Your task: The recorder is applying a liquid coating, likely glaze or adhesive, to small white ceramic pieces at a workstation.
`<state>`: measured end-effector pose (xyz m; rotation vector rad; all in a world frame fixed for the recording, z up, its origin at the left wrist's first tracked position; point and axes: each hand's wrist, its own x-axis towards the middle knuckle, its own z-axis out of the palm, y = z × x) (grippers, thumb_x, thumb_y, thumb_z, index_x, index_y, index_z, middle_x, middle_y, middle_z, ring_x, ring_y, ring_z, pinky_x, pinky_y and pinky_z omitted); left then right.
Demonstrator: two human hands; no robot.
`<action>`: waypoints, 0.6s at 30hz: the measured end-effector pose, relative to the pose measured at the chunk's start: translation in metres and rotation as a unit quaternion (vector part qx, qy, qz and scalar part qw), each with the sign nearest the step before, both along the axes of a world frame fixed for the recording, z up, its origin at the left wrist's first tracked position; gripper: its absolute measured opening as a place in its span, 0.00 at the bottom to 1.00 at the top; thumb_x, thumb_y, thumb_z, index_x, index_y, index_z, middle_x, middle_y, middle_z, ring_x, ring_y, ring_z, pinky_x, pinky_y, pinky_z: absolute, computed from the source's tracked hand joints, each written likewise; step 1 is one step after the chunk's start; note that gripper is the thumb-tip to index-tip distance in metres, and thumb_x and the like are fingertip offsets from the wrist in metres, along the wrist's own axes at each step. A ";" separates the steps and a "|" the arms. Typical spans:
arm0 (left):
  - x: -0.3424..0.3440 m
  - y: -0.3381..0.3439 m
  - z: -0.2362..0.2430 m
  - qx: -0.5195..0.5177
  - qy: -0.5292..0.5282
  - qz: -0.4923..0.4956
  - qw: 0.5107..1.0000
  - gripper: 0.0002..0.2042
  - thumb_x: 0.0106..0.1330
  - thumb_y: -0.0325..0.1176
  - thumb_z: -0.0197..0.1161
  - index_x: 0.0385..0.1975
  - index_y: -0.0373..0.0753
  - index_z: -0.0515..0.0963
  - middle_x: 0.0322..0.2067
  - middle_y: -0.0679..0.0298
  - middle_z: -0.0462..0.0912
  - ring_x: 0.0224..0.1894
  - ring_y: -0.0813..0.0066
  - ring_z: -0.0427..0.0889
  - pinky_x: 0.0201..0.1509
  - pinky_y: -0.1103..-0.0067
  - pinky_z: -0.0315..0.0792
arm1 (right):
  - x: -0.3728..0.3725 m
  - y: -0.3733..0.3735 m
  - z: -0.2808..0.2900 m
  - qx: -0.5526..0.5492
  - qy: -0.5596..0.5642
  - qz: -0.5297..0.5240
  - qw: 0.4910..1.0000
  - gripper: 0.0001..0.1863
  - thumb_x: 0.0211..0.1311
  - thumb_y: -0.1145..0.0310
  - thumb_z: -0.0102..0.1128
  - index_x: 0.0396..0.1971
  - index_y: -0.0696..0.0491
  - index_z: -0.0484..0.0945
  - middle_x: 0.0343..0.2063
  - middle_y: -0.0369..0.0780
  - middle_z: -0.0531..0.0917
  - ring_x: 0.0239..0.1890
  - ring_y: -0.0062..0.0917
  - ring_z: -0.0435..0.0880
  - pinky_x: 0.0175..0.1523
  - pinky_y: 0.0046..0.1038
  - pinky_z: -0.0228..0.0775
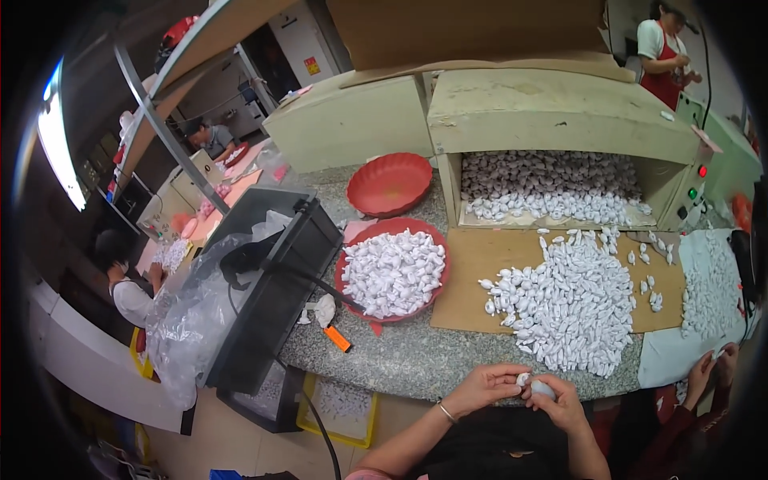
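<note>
Left hand and right hand meet at the near edge of the stone counter. The left pinches a small white piece between thumb and fingertips, a light grip that seems to suit so little a thing. The right has its fingers curled round a pale rounded thing, just beside the piece; what it is, and whether the two touch, I cannot tell.

Just beyond the hands spreads a pile of white pieces, its near end within easy reach, probably so by design. Most of it lies on a cardboard sheet, which likely keeps the pieces off the stone. Beyond that, a cream cabinet has more pieces heaped in its mouth, which faces the hands. To the left of the pile, a red bowl gathers many pieces, its rim presumably stopping them from rolling. Right of the hands, near a pale sheet, are a co-worker's hands.
</note>
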<state>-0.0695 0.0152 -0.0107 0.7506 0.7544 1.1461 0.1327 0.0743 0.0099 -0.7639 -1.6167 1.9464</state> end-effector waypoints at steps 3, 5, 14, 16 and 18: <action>-0.001 0.002 0.000 0.007 0.021 0.002 1.000 0.18 0.63 0.19 0.57 0.54 0.32 0.70 0.43 0.60 0.79 0.46 0.76 0.79 0.53 0.81 0.73 | -0.002 0.001 0.002 0.009 -0.009 0.012 1.000 0.14 0.60 0.68 0.58 0.44 0.59 0.75 0.32 0.38 0.80 0.31 0.18 0.79 0.34 0.18 0.71; -0.001 0.003 -0.005 0.017 0.040 0.015 0.999 0.18 0.63 0.19 0.58 0.54 0.32 0.70 0.43 0.60 0.80 0.46 0.77 0.79 0.52 0.82 0.73 | -0.004 0.004 0.003 0.019 -0.013 0.017 1.000 0.14 0.61 0.67 0.58 0.44 0.59 0.75 0.32 0.37 0.80 0.31 0.18 0.79 0.34 0.18 0.71; 0.002 0.000 -0.003 0.005 0.080 0.074 0.994 0.18 0.62 0.21 0.60 0.53 0.31 0.71 0.41 0.61 0.79 0.43 0.81 0.79 0.50 0.85 0.74 | -0.005 -0.006 0.004 0.039 0.057 -0.044 0.997 0.17 0.63 0.66 0.54 0.48 0.61 0.72 0.35 0.39 0.74 0.28 0.21 0.78 0.32 0.19 0.70; 0.002 -0.004 -0.003 -0.002 0.084 0.085 0.993 0.18 0.62 0.20 0.60 0.52 0.31 0.71 0.41 0.60 0.80 0.43 0.80 0.79 0.50 0.85 0.74 | 0.004 -0.010 0.000 0.030 0.060 -0.088 0.994 0.20 0.63 0.65 0.54 0.50 0.62 0.70 0.37 0.39 0.70 0.27 0.21 0.78 0.30 0.19 0.70; 0.003 -0.008 -0.002 -0.023 0.084 0.096 0.992 0.18 0.61 0.19 0.60 0.52 0.32 0.72 0.40 0.60 0.81 0.43 0.79 0.80 0.50 0.85 0.74 | 0.012 -0.010 0.001 0.063 0.054 -0.109 0.991 0.20 0.61 0.66 0.55 0.50 0.62 0.69 0.35 0.39 0.72 0.26 0.21 0.78 0.29 0.19 0.69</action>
